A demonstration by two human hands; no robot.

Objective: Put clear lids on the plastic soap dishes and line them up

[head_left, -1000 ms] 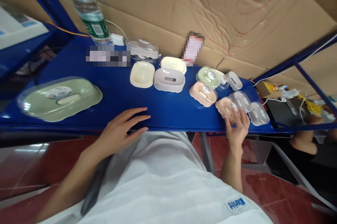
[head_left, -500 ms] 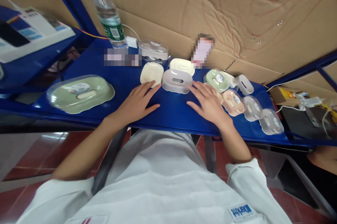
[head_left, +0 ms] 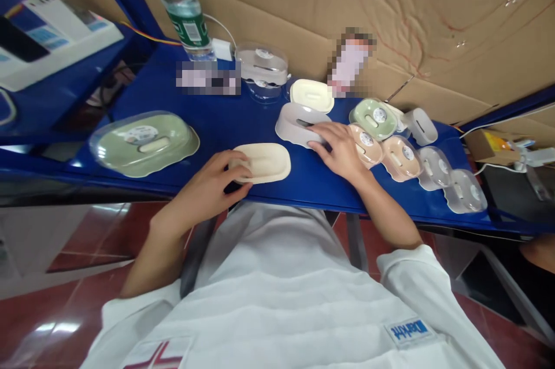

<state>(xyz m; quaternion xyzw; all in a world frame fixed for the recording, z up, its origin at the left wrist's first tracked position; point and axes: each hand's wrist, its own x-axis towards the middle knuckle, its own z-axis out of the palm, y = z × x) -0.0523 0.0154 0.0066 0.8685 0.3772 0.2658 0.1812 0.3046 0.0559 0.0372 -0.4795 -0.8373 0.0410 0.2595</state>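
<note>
My left hand (head_left: 228, 175) is closed round the left end of a cream oval tray (head_left: 275, 163) at the table's front edge. Its fingertips lie over the tray's top and hide that end. Behind and to the right is a translucent grey oval cover (head_left: 288, 123) with a slot in its top. My right hand (head_left: 340, 146) grips that cover's right end, fingers over the top and thumb low at the front. Another cream oval piece (head_left: 312, 95) lies just behind the cover. A peach oval box with a clear lid (head_left: 367, 144) is close beside my right hand.
A large green lidded box (head_left: 145, 146) lies at left. Several green, peach and grey boxes (head_left: 401, 158) stand at right. Behind are a water bottle (head_left: 188, 19), a stacked grey box (head_left: 262, 65) and a blurred-out phone-like object (head_left: 351, 62) against the cardboard (head_left: 277, 4).
My left hand has taken hold of the cream tray and drawn it toward me to the front edge. My right hand has moved onto the grey cover's right end. The view has shifted slightly.
</note>
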